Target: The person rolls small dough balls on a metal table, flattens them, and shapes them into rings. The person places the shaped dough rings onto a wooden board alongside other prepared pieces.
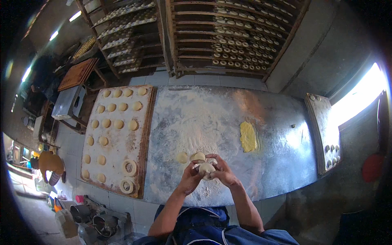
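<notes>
My left hand (192,175) and my right hand (218,171) are closed together round a pale lump of dough (207,170) near the front middle of the floured metal table (269,175). Round dough pieces (182,157) lie on flour just behind and left of my hands. Farther right on the metal is a flattened yellow slab (249,136), perhaps of fat or dough. To my left, a board (118,151) bears several rows of dough rounds (118,123) and rings (127,186).
Racks (228,41) of dough rings stand beyond the table. A board with small pieces (318,122) is at the right end. A person in yellow (51,163) is at far left, near pots (104,224). A wooden-topped stand (77,73) sits at back left.
</notes>
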The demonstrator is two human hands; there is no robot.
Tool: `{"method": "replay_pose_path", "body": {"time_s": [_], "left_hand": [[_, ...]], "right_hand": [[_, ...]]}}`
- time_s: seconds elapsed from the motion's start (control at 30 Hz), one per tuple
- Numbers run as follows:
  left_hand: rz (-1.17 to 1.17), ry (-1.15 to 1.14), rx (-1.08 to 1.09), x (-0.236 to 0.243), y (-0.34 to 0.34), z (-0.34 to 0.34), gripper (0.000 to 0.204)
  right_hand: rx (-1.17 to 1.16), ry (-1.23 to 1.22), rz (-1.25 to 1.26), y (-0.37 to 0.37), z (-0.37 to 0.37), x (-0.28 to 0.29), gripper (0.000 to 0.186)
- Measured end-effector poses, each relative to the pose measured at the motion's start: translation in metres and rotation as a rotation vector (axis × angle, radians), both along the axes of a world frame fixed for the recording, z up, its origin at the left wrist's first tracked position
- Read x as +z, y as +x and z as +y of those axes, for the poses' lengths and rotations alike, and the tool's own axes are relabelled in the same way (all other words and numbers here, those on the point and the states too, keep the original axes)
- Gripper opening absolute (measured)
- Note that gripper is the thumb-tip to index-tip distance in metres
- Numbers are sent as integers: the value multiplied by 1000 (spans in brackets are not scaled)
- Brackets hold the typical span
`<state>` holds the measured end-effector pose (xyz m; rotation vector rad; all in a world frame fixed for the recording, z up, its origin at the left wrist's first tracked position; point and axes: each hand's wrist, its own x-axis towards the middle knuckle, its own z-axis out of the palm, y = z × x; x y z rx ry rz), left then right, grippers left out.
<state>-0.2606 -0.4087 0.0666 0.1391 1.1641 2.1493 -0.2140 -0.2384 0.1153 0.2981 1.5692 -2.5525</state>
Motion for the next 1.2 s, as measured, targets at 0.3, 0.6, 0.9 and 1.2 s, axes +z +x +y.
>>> {"method": "replay_pose_path", "body": {"time_s": [0.3, 0.6, 0.9, 1.2], "left_hand": [[95, -176, 221, 18, -12, 1, 26], [-63, -86, 360, -14, -23, -8, 34], [482, -238, 243, -19, -51, -72, 39], [1208, -670, 444, -44, -75, -143, 34]], "right_hand": [[-270, 108, -165, -8, -36, -42, 47], [-305, 508, -190, -14, -83, -20, 67], [-302, 653, -56, -36, -145, -2, 61], [-1, 818, 3, -66, -192, -8, 59]]}}
